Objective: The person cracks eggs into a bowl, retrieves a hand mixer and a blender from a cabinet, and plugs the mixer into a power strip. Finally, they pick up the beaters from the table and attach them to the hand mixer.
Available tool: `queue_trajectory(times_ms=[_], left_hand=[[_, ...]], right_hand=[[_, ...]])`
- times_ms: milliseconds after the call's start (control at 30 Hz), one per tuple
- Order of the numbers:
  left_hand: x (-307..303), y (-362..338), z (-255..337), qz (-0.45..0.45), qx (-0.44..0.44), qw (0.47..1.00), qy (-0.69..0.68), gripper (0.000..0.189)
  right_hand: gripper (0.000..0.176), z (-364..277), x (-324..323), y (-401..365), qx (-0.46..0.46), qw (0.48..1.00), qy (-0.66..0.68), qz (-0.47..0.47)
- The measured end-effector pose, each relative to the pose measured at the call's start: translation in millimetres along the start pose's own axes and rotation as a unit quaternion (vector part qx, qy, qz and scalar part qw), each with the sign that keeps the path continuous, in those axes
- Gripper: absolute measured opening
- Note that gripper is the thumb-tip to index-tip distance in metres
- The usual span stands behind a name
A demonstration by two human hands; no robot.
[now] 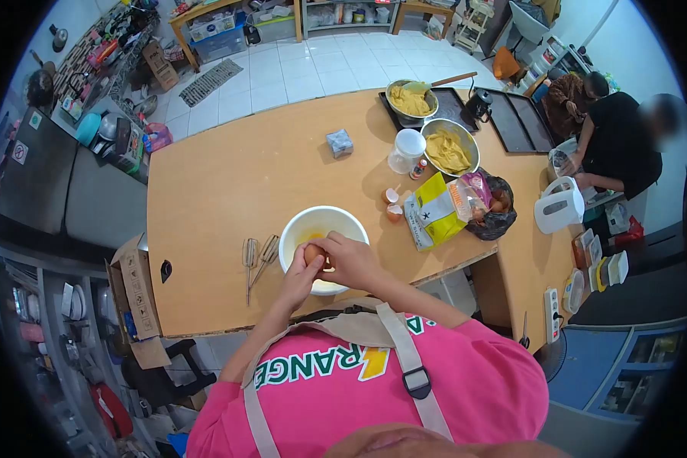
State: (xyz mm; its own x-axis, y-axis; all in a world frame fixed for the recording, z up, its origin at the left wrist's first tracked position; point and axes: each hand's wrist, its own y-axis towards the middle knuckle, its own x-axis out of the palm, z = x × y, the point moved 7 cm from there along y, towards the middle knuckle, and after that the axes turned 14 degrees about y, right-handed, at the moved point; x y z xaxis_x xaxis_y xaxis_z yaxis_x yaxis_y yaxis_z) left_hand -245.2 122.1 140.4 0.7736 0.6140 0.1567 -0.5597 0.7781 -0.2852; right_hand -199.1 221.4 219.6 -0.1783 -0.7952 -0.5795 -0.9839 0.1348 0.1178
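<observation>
A brown egg (313, 253) is held above a white bowl (286, 229). My left hand (299, 281) has its fingers closed around the near side of the egg. From the right, my right hand (351, 261) also grips it, fingers bent over the shell. Something yellow shows inside the bowl, partly hidden by my hands. Two beater whisks (257, 263) lie on the table just left of the bowl. To its right rest broken eggshells (392, 204).
On the wooden table (237, 168) stand a yellow flour bag (435, 210), a black bag of eggs (496, 206), a lidded jar (406, 153) and two dough bowls (450, 149). A white jug (559, 204) is farther right. Two people (622, 141) work at the right.
</observation>
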Motion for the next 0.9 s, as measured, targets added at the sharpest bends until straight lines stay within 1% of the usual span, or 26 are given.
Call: queue_trajectory(times_ms=[67,100,133,167,200,233,267,300,333,400,433,467,500,533,567,600,633,667,700,733,767,800,833,900], left_hand=[[-7,-3,-1,0.02,-0.002,1.0,0.011,0.042],[-11,-2,1,0.025,-0.002,1.0,0.013,0.042],[-18,0,2,0.054,-0.022,0.997,0.047,0.043],[-25,0,0,0.083,-0.045,0.992,0.082,0.043],[-30,2,-2,0.089,-0.05,0.991,0.083,0.043],[-37,8,-2,0.109,-0.029,0.989,0.1,0.042],[-44,10,-2,0.128,-0.009,0.985,0.117,0.04],[-47,11,2,0.116,-0.003,0.981,0.157,0.041],[-52,11,3,0.121,-0.008,0.981,0.154,0.041],[-54,13,2,0.097,-0.012,0.984,0.149,0.047],[-56,12,6,0.1,0.013,0.975,0.198,0.051],[-57,11,8,0.106,0.006,0.975,0.194,0.051],[-53,8,20,0.111,0.016,0.957,0.269,0.053],[-49,5,26,0.112,0.025,0.932,0.344,0.055],[-49,6,27,0.126,0.043,0.916,0.378,0.056],[-48,7,27,0.127,0.04,0.918,0.375,0.056],[-46,8,30,0.122,0.048,0.905,0.404,0.055],[-43,8,34,0.118,0.057,0.892,0.433,0.055],[-42,7,38,0.119,0.056,0.893,0.431,0.055],[-40,7,44,0.116,0.063,0.889,0.438,0.053],[-37,5,47,0.113,0.07,0.886,0.445,0.052],[-35,5,48,0.114,0.068,0.886,0.444,0.052],[-33,5,51,0.123,0.071,0.881,0.452,0.052],[-33,5,53,0.132,0.075,0.876,0.458,0.051]], right_hand=[[0.054,3,-4,1,-0.011,0.99,0.133,0.049],[0.054,11,-1,4,-0.014,0.989,0.137,0.046],[0.048,40,3,5,0.089,0.961,0.255,0.062],[0.042,68,13,0,0.194,0.907,0.367,0.076],[0.042,80,18,1,0.195,0.905,0.372,0.07],[0.037,98,27,-4,0.265,0.78,0.554,0.116],[0.032,113,40,-12,0.325,0.612,0.704,0.156],[0.034,113,44,-13,0.343,0.532,0.759,0.153],[0.034,114,45,-14,0.349,0.531,0.758,0.148],[0.037,102,43,-11,0.282,0.551,0.779,0.097],[0.044,94,41,-5,0.262,0.643,0.717,0.06],[0.044,87,40,-3,0.269,0.641,0.716,0.054],[0.046,76,31,1,0.258,0.74,0.62,0.035],[0.048,67,24,4,0.24,0.825,0.512,0.016],[0.046,61,19,7,0.227,0.851,0.474,0.016],[0.046,63,21,9,0.231,0.85,0.473,0.013],[0.044,58,12,15,0.147,0.898,0.412,0.047],[0.043,50,5,18,0.061,0.933,0.345,0.08],[0.04,39,-5,19,0.036,0.941,0.318,0.107],[0.04,33,-9,20,0.037,0.942,0.317,0.104],[0.041,15,-22,17,-0.058,0.957,0.24,0.152],[0.042,0,-31,12,-0.153,0.955,0.158,0.197],[0.042,-1,-28,12,-0.153,0.955,0.158,0.196],[0.036,-14,-31,1,-0.275,0.904,0.185,0.269]])
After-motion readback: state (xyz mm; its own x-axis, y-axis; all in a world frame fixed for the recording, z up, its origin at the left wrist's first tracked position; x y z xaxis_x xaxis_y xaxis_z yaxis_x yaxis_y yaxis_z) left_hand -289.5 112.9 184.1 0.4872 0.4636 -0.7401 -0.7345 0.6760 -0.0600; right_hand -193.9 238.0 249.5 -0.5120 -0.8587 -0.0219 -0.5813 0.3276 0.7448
